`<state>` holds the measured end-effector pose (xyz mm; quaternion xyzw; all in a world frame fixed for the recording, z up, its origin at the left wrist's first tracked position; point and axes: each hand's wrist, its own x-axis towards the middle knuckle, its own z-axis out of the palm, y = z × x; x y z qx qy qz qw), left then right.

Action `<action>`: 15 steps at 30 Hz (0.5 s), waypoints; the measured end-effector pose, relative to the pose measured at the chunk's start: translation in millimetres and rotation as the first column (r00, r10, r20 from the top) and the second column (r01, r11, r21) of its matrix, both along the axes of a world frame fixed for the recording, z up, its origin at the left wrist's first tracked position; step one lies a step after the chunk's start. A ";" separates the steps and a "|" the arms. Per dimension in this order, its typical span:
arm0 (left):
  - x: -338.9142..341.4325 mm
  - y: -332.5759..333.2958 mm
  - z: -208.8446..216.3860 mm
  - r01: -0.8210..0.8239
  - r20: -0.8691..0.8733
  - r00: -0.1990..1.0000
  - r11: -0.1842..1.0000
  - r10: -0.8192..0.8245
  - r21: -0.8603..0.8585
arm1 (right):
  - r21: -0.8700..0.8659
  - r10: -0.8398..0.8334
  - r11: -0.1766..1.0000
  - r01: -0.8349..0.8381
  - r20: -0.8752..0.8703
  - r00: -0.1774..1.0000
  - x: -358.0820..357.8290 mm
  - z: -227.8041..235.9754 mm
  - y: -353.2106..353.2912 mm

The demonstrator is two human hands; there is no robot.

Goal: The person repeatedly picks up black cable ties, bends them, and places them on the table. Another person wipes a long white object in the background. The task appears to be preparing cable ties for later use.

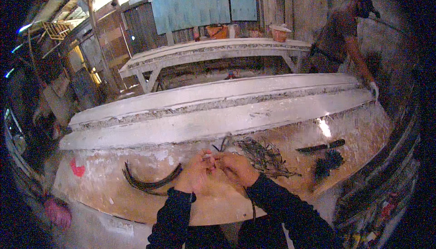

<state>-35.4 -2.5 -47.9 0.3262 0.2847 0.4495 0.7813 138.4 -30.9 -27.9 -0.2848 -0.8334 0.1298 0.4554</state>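
My hands meet over a brown wooden tabletop (213,210).
My left hand (194,172) and right hand (238,167) curl inward; I cannot tell how tightly, or on what. Curved dark strips (147,186) lie left, tangled black strands (265,156) right; an orange tub (280,34), contents unclear, stands behind.

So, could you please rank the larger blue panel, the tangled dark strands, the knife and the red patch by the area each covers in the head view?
1. Larger blue panel
2. Tangled dark strands
3. Knife and red patch: too alike in area to rank.
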 end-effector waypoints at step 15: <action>8.3 -2.9 11.3 -0.052 -0.193 0.973 0.930 0.130 0.364 | -0.341 -0.172 0.937 0.070 -0.278 0.945 1.9 -2.6 4.3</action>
